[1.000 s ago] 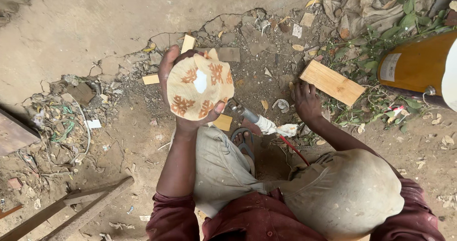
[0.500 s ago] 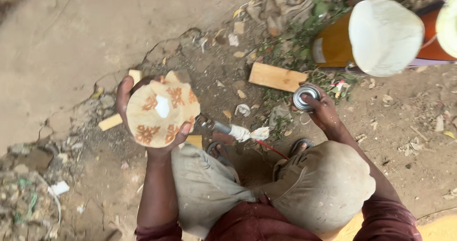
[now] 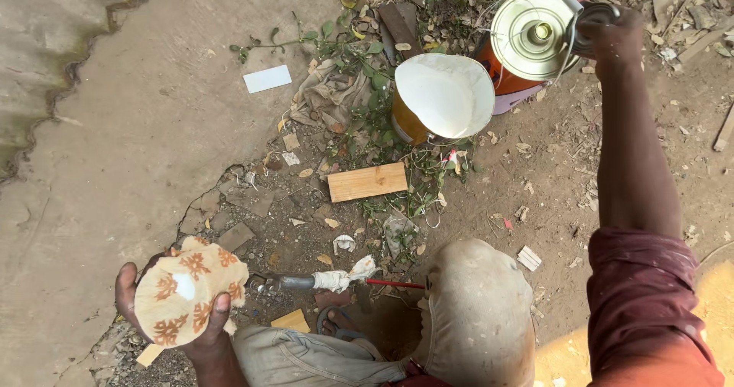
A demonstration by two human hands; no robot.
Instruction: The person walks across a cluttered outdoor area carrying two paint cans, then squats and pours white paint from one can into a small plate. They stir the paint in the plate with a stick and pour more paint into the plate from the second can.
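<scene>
My left hand (image 3: 205,340) sits low at the left and grips a round pad wrapped in cream cloth with orange flower prints (image 3: 186,299). My right hand (image 3: 614,42) is stretched far out to the upper right, closed around a small dark round tin (image 3: 590,19). The tin is held right beside the metal top of a large orange can (image 3: 533,33). My right arm in a maroon sleeve runs down the right side.
An orange container with a white lid (image 3: 446,94) stands beside the large can. A wooden block (image 3: 367,181) lies on the dirt below it. A metal tool with a cloth-wrapped shaft (image 3: 317,281) lies by my knee. Weeds, rags and rubble are scattered around, and a white card (image 3: 267,79) rests on the concrete.
My right hand picked up the small tin from the ground and carried it out to the large can. My left hand with the cloth pad dropped lower and left in view.
</scene>
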